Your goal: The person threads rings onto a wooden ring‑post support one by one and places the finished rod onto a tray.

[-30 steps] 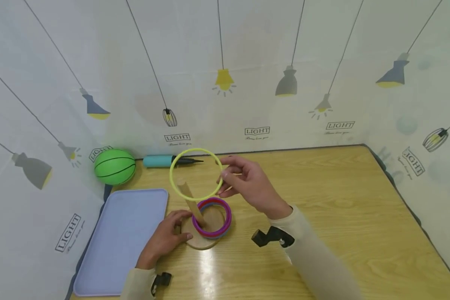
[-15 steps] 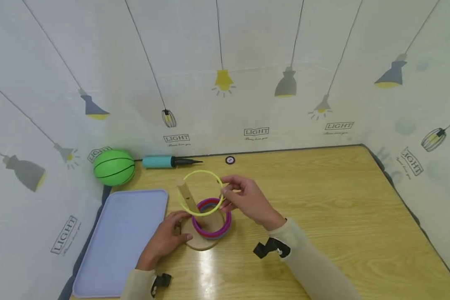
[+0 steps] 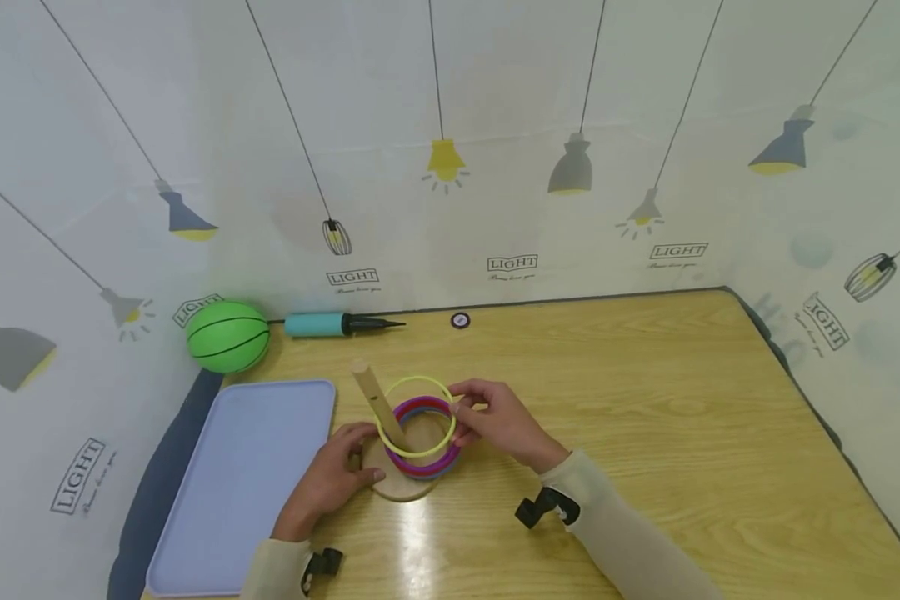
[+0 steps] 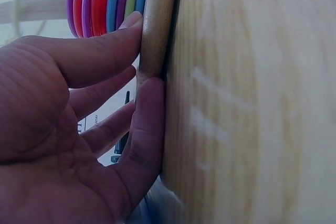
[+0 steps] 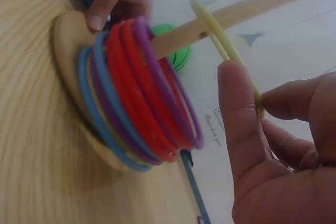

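Observation:
My right hand pinches a thin yellow ring between thumb and fingers. In the right wrist view the yellow ring encircles the wooden peg partway up, above a stack of rings. That stack, in purple, red, blue and yellow-green, sits around the peg's lower part. The peg rises from a round wooden base on the table. At the base's left side, my left hand grips the edge; the left wrist view shows its digits against the rim of the base.
A pale lavender tray lies to the left. Behind it sits a green ball, with a blue hand pump beside it. A small dark disc lies near the back edge, before the patterned wall sheet.
My right hand has lowered the yellow ring from above the peg's top until it encircles the peg, nearer the stack. The left hand stays at the base.

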A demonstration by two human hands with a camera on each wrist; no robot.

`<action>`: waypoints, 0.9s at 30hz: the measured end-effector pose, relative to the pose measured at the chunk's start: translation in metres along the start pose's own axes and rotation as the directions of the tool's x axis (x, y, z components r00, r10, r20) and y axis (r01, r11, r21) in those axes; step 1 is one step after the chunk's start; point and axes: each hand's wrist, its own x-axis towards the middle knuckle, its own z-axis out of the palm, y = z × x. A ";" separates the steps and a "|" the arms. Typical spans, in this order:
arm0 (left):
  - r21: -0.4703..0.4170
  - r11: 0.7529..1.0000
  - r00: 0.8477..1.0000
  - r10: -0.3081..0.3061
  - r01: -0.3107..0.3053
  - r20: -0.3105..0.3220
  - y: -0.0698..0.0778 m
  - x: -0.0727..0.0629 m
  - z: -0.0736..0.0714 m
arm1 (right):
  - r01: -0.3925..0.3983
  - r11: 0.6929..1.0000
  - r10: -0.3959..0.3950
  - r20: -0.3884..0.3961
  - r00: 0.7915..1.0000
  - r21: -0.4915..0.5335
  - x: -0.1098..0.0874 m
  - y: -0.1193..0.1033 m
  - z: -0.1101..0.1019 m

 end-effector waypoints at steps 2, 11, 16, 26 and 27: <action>-0.002 1.000 1.000 0.002 -0.002 0.001 0.001 0.000 0.000 | -0.013 1.000 0.012 -0.010 1.000 -0.011 0.000 0.006 -0.001; 0.013 1.000 1.000 -0.008 0.008 0.000 0.002 -0.001 0.000 | -0.045 0.999 0.045 -0.022 0.999 0.004 0.001 0.024 -0.001; 0.009 1.000 1.000 -0.012 0.012 0.005 0.002 0.000 -0.001 | -0.062 0.998 0.061 -0.053 0.997 -0.004 0.000 0.027 0.000; 0.004 1.000 1.000 -0.006 0.006 0.006 0.001 0.000 0.000 | -0.055 0.998 0.054 -0.057 0.997 -0.006 -0.001 0.029 -0.001; 0.005 1.000 1.000 -0.004 0.004 0.006 0.001 0.000 0.000 | -0.053 0.999 0.052 -0.061 0.997 -0.010 -0.001 0.029 -0.001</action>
